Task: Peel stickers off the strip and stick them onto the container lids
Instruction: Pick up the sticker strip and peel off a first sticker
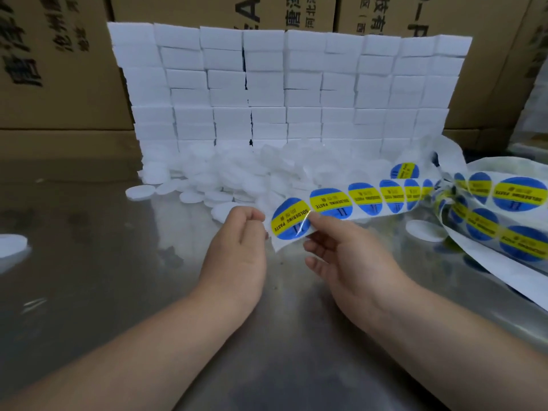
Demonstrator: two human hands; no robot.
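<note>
Two hands are up over the bench (267,336), near its front middle, with the end of the strip (364,203) between them. My right hand (347,256) pinches that end, thumb on top and fingers beneath, so the backing stays taut and gives me something to pull against. My left hand (237,241) is curled right at the left rim of the first sticker (290,219). That's the natural spot to lift an edge, but whether I've actually nipped it I cannot tell.

The sticker is a blue round with a yellow band reading "SOLDERING PASTE". There are small characters beside it that I can't make out, and every sticker down the line looks the same.

From my right hand the strip runs toward the right edge, where it piles up in loose coils (504,232), slack enough to feed freely.

Just beyond my hands, the lids (237,176) lie in a plain white heap toward the far edge, within easy reach. One loose lid (424,229) sits by the coils, and another is at the left edge.

Behind the heap stands a wall of white boxes (281,84), then brown cartons (59,69) printed with large dark Chinese characters, cropped.
</note>
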